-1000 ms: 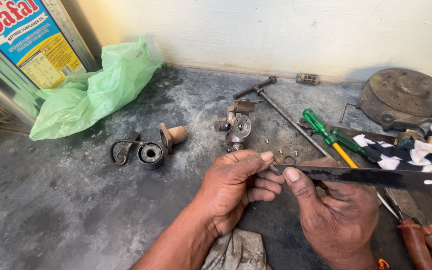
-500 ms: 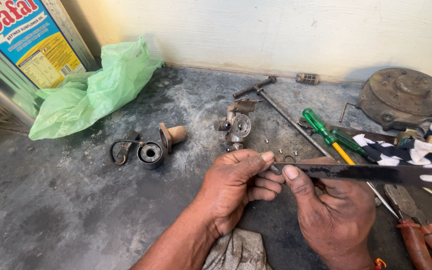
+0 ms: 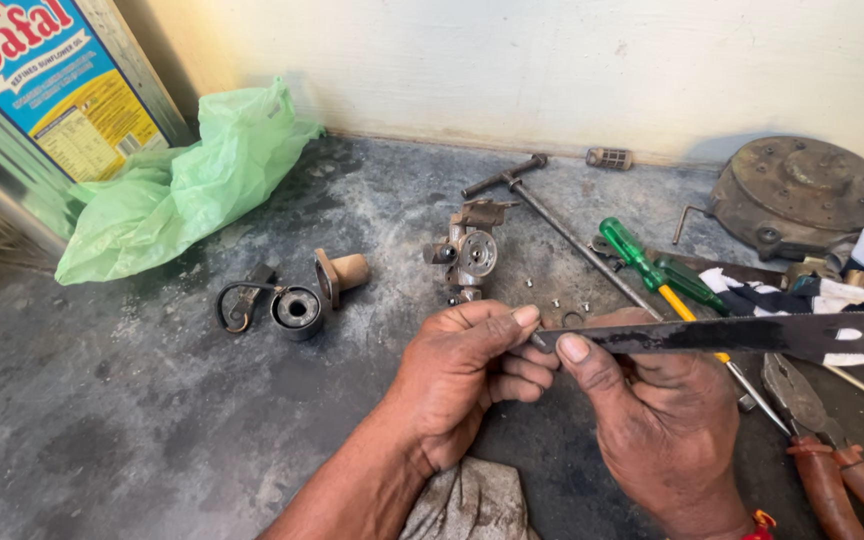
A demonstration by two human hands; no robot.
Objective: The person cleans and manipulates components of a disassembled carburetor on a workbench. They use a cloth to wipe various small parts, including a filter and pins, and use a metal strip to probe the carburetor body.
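Right hand (image 3: 667,435) grip pinching a flat dark blade (image 3: 722,337) — left hand (image 3: 467,385) fingertips pressed together at its tip

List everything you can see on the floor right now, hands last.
tin: 1, silver with blue label, far left
bag: 1, green, by the tin
carburettor: 1, grey, centre
coil: 1, dark, left of centre
cap: 1, tan, beside the coil
rod: 1, grey, right of the carburettor
screwdrivers: 2, green, right
cover: 1, rusty, round, far right
cloth: 1, striped, right edge
pliers: 1, red-handled, lower right
blade: 1, dark, flat, in the right hand
left hand: pinching at the blade's tip
right hand: holding the blade
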